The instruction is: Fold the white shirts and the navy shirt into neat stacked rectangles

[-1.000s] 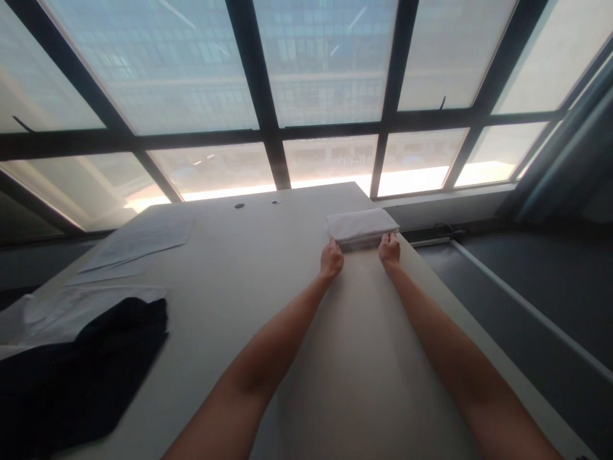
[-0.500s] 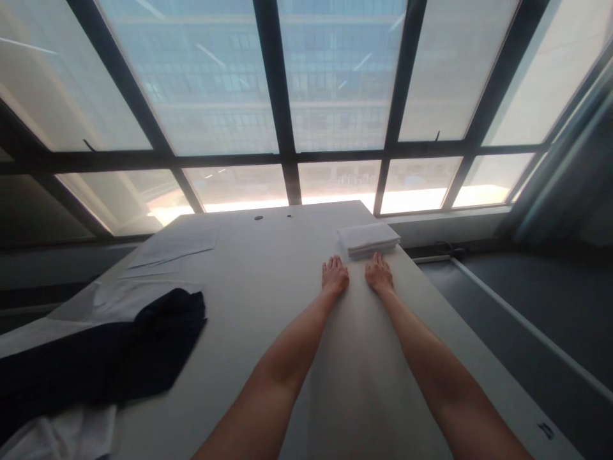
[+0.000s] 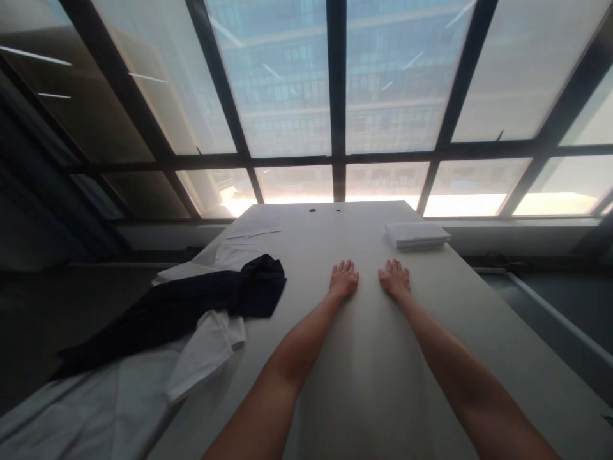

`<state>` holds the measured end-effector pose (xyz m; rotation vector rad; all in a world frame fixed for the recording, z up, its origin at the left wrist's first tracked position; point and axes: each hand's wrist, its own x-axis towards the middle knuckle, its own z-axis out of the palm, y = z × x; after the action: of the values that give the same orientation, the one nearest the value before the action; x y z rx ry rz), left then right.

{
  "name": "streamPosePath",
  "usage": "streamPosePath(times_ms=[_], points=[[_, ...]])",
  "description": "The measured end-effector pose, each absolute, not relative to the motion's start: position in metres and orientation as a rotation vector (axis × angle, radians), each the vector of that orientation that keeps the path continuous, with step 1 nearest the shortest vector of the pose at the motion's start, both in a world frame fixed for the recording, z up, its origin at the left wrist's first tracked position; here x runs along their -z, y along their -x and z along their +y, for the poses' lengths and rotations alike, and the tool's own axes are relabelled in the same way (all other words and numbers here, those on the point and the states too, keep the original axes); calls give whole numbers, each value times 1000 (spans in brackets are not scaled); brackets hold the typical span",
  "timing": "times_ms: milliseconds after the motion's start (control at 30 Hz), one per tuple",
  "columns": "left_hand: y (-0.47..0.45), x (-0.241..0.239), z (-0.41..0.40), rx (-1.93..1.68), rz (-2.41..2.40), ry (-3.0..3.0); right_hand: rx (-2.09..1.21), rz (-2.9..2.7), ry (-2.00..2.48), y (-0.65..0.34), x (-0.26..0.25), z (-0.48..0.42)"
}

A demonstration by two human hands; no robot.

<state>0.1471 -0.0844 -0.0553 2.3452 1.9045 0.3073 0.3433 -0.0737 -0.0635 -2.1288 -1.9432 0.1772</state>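
Note:
My left hand [image 3: 344, 278] lies flat on the white table [image 3: 316, 243], its fingers stretched out and pointing away from me. To its right my right hand [image 3: 395, 278] rests palm down in the same way, fingers slightly spread. Neither hand holds anything, and a strip of bare tabletop lies between them. Just beyond my right hand sits a neatly folded stack of white cloth [image 3: 417, 235], apart from the fingertips.
A dark navy garment [image 3: 191, 300] lies across white garments [image 3: 119, 396] at the table's left edge, partly hanging over. Flat white sheets [image 3: 255, 225] lie at the far left. Large windows [image 3: 282, 76] stand behind the table. Two small dark round marks are near its far edge.
The view has turned left, so more of the garments shows. My hands have drawn back from the folded stack, leaving a gap, and the stack stays in place.

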Motion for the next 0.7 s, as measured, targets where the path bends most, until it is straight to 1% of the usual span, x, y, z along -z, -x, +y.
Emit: streamPosePath(times_ms=[200,433,700], points=[[-76,53,-108,-329,2029,-2261,-164,-2046,2060,-292,62,-91],[-58,54,-124,-394,2076,-2252,-159,-2345,1613,-200,66,-133],[-51,51,-130,-360,2006,-2288,-267,-2365,1536,-199,65,-137]])
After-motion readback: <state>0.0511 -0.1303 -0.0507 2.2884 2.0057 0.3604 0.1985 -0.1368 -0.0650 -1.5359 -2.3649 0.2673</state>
